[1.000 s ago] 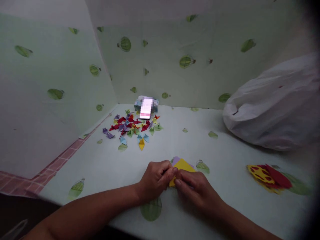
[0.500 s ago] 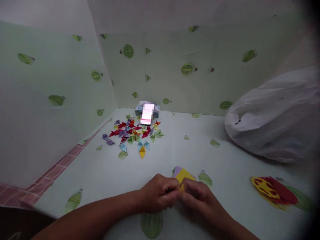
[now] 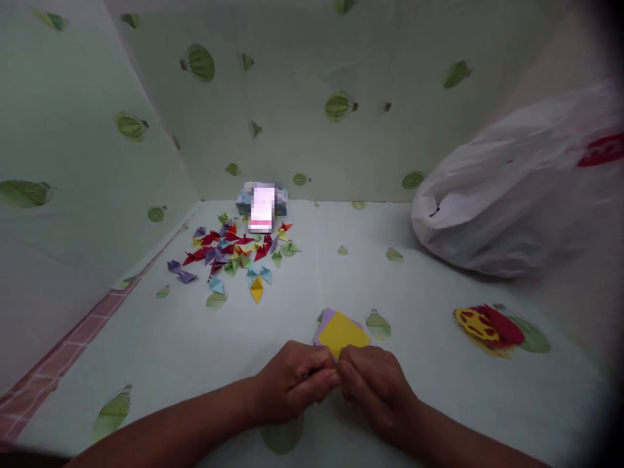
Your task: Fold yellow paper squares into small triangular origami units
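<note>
L hand (image 3: 298,378) & R hand (image 3: 377,387) curl in, fingertips meeting, prob. for fine control; can't tell what's inside. Yellow paper (image 3: 344,333) lies over purple paper (image 3: 324,319) on bench (image 3: 414,305) just beyond, prob. for easy reach; folded pcs (image 3: 238,261) sit farther back.

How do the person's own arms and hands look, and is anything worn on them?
The left forearm and right forearm are bare, with no sleeves in view. The left hand and right hand wear no gloves. No watch, bracelet or ring shows, though both hands are partly hidden.
</note>
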`<state>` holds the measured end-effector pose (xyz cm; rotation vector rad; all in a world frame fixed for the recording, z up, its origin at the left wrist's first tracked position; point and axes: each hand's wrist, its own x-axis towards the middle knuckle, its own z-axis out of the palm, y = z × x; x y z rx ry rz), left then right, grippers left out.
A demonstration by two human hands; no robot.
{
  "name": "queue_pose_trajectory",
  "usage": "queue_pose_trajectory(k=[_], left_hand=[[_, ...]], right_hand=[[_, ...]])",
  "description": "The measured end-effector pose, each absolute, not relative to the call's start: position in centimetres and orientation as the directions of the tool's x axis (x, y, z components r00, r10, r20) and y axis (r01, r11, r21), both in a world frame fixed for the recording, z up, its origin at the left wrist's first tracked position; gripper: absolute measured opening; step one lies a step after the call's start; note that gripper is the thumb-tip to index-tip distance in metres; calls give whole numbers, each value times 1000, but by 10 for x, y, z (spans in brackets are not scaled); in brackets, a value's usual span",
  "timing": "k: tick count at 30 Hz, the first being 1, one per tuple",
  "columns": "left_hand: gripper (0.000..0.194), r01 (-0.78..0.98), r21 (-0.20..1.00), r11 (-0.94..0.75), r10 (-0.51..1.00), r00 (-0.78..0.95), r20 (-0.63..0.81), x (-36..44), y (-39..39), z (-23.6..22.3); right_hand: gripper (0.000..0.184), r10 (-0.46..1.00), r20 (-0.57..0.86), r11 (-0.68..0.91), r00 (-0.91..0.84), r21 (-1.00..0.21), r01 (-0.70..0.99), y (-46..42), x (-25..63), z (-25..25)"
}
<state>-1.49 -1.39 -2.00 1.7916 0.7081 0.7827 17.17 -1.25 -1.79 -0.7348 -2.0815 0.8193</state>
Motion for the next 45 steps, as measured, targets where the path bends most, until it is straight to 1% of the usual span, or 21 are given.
queue_pose_trajectory(k=[1,4,7,9,11,12,13,15,17,22,25,28,30,31,33,35,36,38,40,42,45], left_hand=[[31,122,941,-315,766,619,177,-15,-13,-20],[28,138,922,-362,743,640,196,-14,-11,-18],[28,117,914,-388,716,663,219,-13,-12,-18],[29,137,907,-398,746,624,233,-13,-12,-20],[30,183,902,-392,808,537,242,-14,-12,-22],[31,198,905,-377,842,480,246,-15,-12,-23],[32,213,913,-348,864,450,224,-16,-12,-23],[35,175,934,-312,874,438,209,-17,-12,-23],[37,98,966,-237,880,443,171,-17,-13,-22],[30,-45,999,-24,897,441,42,-16,-12,-23],[29,-116,992,41,881,473,19,-16,-11,-26],[25,-147,988,55,869,495,26,-16,-11,-26],[21,-107,994,12,876,481,42,-15,-13,-25],[20,-59,997,-41,886,459,63,-15,-13,-24],[17,96,977,-192,912,385,142,-14,-14,-22],[16,260,905,-336,916,312,250,-12,-15,-20],[16,311,867,-388,908,291,302,-12,-14,-20],[17,345,815,-466,879,284,382,-10,-14,-21],[17,341,791,-508,858,286,427,-10,-14,-22],[16,340,790,-511,857,276,436,-10,-14,-24],[14,340,814,-471,880,252,404,-10,-15,-27]], right_hand=[[29,715,452,635,-533,-738,227,-12,172,-19],[25,720,420,604,-553,-772,200,-11,174,-21],[31,740,376,561,-557,-803,203,-11,174,-22],[37,797,318,456,-514,-874,166,-11,174,-22],[41,834,230,298,-502,-953,58,-9,172,-24],[39,829,197,222,-524,-975,-16,-7,172,-24],[36,820,164,146,-548,-986,-77,-6,172,-25],[35,815,74,31,-574,-996,-84,-3,171,-25],[35,810,48,-4,-584,-996,-89,0,171,-25],[35,801,117,69,-587,-992,-103,3,173,-24],[33,794,110,34,-598,-990,-137,3,173,-25],[31,789,78,-32,-609,-985,-167,4,172,-28],[29,796,65,-34,-601,-988,-153,4,172,-30],[27,816,74,1,-574,-992,-127,3,171,-30],[24,865,133,128,-485,-991,-44,2,171,-29],[22,886,214,261,-411,-964,61,0,171,-27],[22,884,240,304,-402,-947,103,-1,171,-26],[20,873,268,359,-407,-919,164,-3,171,-23],[17,868,277,382,-413,-902,199,-3,171,-22],[12,869,276,384,-409,-899,209,-3,170,-23],[7,871,272,379,-410,-902,206,-3,170,-24]])
